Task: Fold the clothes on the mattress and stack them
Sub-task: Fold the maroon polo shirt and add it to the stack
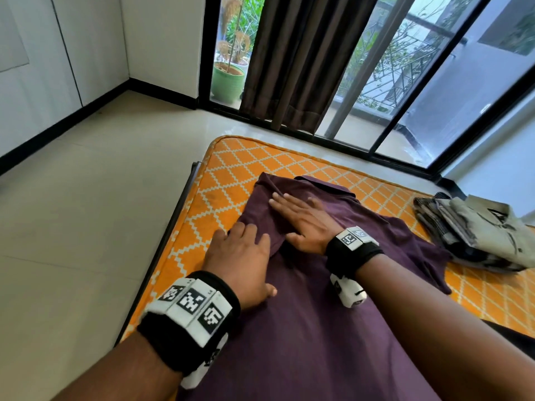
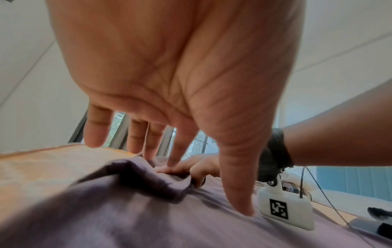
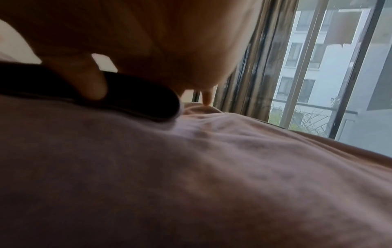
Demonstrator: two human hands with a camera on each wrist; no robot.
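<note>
Flat and spread, the right hand (image 1: 304, 218) presses palm-down on the purple shirt (image 1: 318, 299), fingers straight and pointing toward the folded-in sleeve near the collar. Beside it, the left hand (image 1: 243, 256) rests on the shirt's left edge with straight, relaxed fingers, gripping nothing; its thumb lies on the fabric nearer the person.

The shirt lies on the orange patterned mattress (image 1: 237, 160), its long axis running from the person's body away toward the window, collar at the far end. Its left side is folded inward under both hands, while the right sleeve spreads out toward the folded stack (image 1: 474, 233) of grey and olive clothes, which sits on the mattress's right side, just apart from the shirt.

From the left wrist view, the left hand (image 2: 169, 75) hovers open above a raised fold of the purple shirt (image 2: 148, 209), only the thumb tip touching cloth, a detail the head view cannot resolve. From the right wrist view, the right hand (image 3: 148, 42) shows dark and close over the shirt (image 3: 191, 167), one fingertip touching a far ridge of cloth. Only the head view shows the stack, the dark curtain (image 1: 304, 59) and a green plant pot (image 1: 227, 82) outside the glass.
</note>
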